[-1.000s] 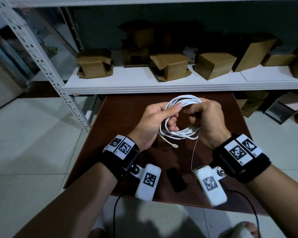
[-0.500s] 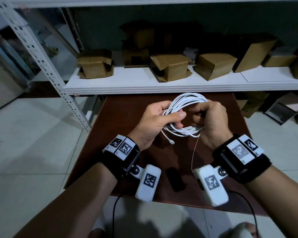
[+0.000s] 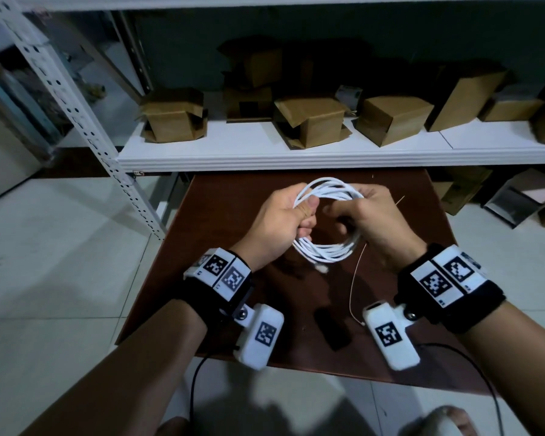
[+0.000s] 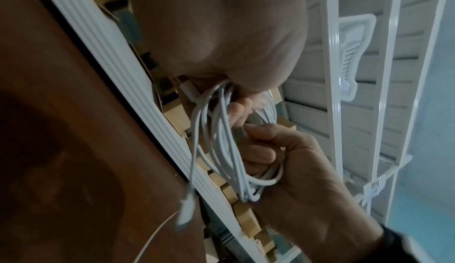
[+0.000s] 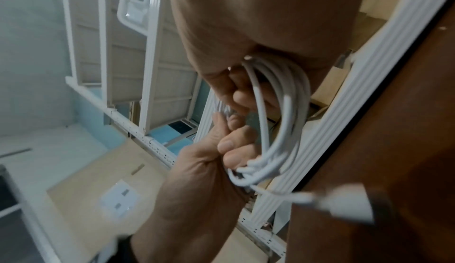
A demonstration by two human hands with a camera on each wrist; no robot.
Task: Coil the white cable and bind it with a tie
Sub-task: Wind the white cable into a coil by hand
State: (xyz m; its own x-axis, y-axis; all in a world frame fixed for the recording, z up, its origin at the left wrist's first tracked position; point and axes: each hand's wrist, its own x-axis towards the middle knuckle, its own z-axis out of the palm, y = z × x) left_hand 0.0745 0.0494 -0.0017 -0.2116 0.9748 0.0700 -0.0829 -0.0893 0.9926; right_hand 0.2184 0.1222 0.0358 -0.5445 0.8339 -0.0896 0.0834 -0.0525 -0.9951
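Your left hand [image 3: 277, 221] gripping coiled cable [image 3: 328, 250] at frame centre, your right hand [image 3: 372, 221] fingers curled round its other side, tie [image 3: 354, 284] dangling below, above table [image 3: 221, 221].

Both forearms are bare — no sleeves. Each wrist wears a broad black band [image 3: 472, 305] topped with white blocks printed with black square codes [image 3: 220, 272]. A white camera pod [image 3: 260, 336] (also code-marked) hangs from each band on a shiny metal joint, trailing a thin black lead [image 3: 472, 368].
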